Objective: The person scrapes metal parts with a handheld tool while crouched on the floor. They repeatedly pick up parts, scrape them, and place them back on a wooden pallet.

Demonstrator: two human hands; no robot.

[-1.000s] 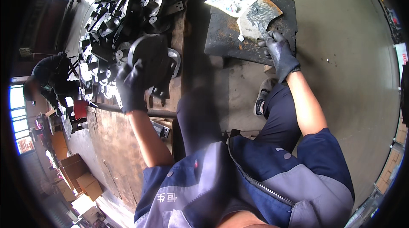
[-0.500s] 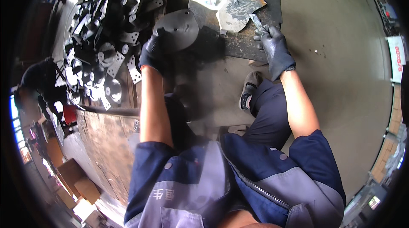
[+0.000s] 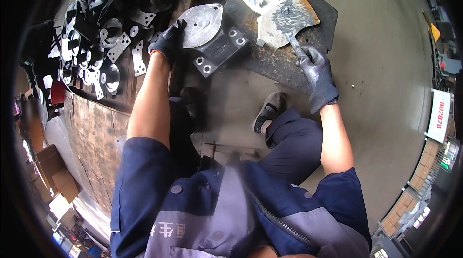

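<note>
Steel oval plate (image 3: 200, 24) on a black bolted block (image 3: 219, 52), pinched at its edge by the gloved left hand (image 3: 169, 41). Right hand (image 3: 316, 72) clenches a brush handle (image 3: 295, 45) nearby. Judged risk: the heavy part slipping, its edge cutting the glove.

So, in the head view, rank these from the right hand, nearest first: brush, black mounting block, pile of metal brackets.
1. Brush, held in the right hand.
2. Black mounting block, toward the person's left.
3. Pile of metal brackets, far left on the wooden bench.
</note>
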